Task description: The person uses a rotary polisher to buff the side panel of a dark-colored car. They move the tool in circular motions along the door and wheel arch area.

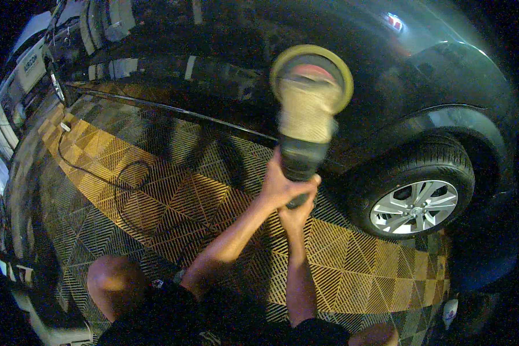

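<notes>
My left hand [283, 184] wraps the black grip of a car polisher [307, 116] with a pale yellow body. Close below it, my right hand [298, 212] holds the rear end of the same tool. The polisher points away from me, its round yellow-rimmed pad [348, 82] in front of the dark side panel [225, 86] of a car. Motion blur covers the tool's head. Whether the pad touches the paint I cannot tell.
At the right is the car's wheel [415, 212] with a silver alloy rim, under a fender arch [471, 123]. A black cable [116, 186] loops over the yellow and grey slatted floor tiles [354, 264], with a small white piece [65, 126] at its far end. My bent knee [112, 281] shows lower left.
</notes>
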`<state>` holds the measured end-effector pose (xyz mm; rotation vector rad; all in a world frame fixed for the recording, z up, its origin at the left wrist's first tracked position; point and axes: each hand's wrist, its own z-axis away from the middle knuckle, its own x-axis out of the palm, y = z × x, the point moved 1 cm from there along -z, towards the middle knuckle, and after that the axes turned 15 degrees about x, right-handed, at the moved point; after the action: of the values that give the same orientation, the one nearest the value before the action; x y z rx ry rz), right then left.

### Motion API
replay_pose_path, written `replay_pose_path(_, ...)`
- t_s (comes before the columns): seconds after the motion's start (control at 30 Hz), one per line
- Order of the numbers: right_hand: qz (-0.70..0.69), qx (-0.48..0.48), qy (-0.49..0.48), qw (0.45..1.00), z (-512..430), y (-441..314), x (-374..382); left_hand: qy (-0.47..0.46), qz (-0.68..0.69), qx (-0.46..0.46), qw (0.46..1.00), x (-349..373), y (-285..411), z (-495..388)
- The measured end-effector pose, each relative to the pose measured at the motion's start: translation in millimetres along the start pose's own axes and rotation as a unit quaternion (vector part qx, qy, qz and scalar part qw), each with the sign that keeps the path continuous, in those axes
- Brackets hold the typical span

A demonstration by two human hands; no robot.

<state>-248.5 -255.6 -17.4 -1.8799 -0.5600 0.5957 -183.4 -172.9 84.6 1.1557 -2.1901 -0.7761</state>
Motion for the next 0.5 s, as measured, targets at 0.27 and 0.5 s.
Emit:
replay_pose_path(0.27, -0.183, 0.038, 0.008, 0.982, 45.6, 53.1, 25.2, -0.104, -0.145, 0.028, 0.983, 9.4, 1.8, 32.4)
replay_pose_path(0.5, 0.002, 0.014, -0.142, 0.99, 39.0, 2.9, 62.5, 0.091, -0.029, -0.099, 0.991, -81.8, -8.9, 24.6)
